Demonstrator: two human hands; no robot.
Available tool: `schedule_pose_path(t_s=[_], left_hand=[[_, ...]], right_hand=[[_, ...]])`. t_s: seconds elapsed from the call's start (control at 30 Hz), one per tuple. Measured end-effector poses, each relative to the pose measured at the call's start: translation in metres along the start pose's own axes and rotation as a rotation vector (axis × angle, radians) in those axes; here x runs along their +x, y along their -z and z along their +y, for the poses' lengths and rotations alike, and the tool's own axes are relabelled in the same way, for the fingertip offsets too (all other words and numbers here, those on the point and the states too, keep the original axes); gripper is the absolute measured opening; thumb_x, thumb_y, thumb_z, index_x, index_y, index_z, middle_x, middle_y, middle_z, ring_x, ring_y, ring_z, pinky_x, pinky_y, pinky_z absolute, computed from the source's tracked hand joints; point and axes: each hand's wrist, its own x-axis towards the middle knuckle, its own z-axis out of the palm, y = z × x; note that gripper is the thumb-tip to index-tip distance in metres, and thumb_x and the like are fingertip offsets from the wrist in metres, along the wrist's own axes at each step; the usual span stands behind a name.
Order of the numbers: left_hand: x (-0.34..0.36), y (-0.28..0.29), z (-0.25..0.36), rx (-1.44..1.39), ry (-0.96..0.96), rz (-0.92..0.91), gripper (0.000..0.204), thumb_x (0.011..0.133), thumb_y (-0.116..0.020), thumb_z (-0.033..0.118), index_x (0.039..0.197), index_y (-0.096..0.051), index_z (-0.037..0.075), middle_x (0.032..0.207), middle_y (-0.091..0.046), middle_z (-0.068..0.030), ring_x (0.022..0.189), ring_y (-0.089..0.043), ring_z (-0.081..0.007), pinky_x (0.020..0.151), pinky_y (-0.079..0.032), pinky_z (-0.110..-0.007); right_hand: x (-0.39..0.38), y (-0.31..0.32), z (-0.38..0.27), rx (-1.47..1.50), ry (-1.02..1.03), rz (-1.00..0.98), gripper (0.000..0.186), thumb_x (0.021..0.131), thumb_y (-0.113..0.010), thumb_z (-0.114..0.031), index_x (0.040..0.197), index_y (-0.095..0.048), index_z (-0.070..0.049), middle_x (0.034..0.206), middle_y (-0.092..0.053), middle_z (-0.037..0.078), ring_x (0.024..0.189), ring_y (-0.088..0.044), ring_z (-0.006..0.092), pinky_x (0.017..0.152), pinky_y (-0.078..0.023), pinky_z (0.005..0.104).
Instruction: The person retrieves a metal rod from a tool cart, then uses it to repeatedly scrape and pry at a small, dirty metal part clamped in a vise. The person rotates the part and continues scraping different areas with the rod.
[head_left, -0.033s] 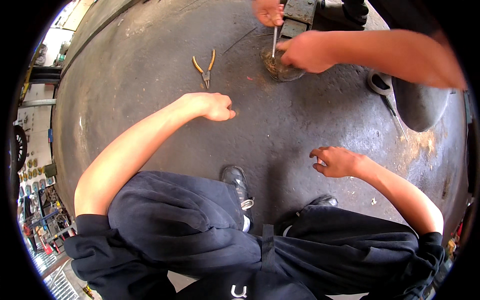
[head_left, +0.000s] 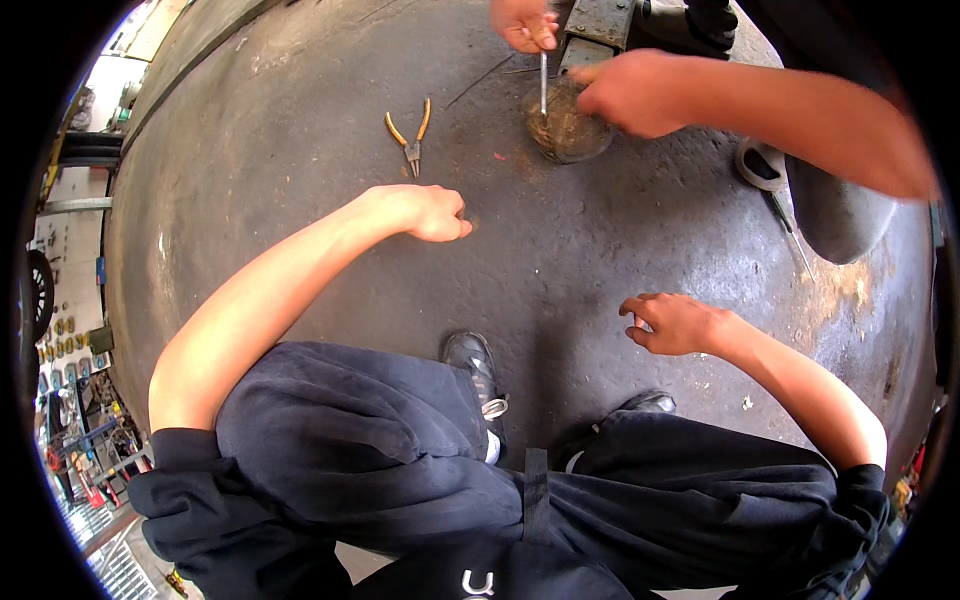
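My left hand (head_left: 437,214) hangs over the dark floor, its forearm resting on my left knee. The fingers are loosely bent, with a small gap between them, and nothing shows in them. Close by, beyond it, lie pliers (head_left: 412,140) with yellow handles, spread apart. My right hand (head_left: 672,323) is held above the floor in front of my right knee, fingers curved and apart, empty. Farther off, another person's hand (head_left: 528,25) holds a thin metal rod (head_left: 544,85) upright on a round, brownish, dirty piece (head_left: 570,125). That person's other hand (head_left: 640,92) reaches over the piece, blurred.
A metal block or beam (head_left: 597,22) stands behind the round piece. At the right, a grey ring-shaped item (head_left: 760,165) lies by a thin screwdriver-like tool (head_left: 790,230), next to the other person's knee (head_left: 840,210). My shoes (head_left: 472,365) are on the floor below me.
The other person's hand with the rod has shifted slightly left. Their other hand has moved right and up, uncovering more of the round piece. My hands have not moved.
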Motion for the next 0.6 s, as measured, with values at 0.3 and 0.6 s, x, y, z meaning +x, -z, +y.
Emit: schedule_pose_path(t_s=[0.3, 0.6], left_hand=[[0.002, 0.0, -0.005, 0.051, 0.022, -0.008, 0.054, 0.097, -0.045, 0.041, 0.131, -0.055, 0.001, 0.13, -0.059, -0.0211, 0.123, -0.054, -0.0362, 0.102, -0.043, -0.045], [-0.009, 0.008, 0.021, 0.074, 0.11, -0.466, 0.055, 0.092, -0.049, 0.046, 0.124, -0.062, 0.004, 0.124, -0.064, -0.0126, 0.116, -0.06, -0.0258, 0.096, -0.049, -0.042]], right_hand=[[0.006, -0.003, 0.003, 0.008, 0.038, 0.032, 0.038, 0.093, -0.053, -0.024, 0.122, -0.056, -0.001, 0.114, -0.064, 0.021, 0.105, -0.062, 0.0392, 0.091, -0.049, 0.0469], [0.01, -0.004, 0.008, -0.033, 0.036, 0.113, 0.031, 0.089, -0.053, -0.023, 0.109, -0.059, 0.0, 0.105, -0.066, 0.022, 0.1, -0.062, 0.041, 0.087, -0.05, 0.0497]])
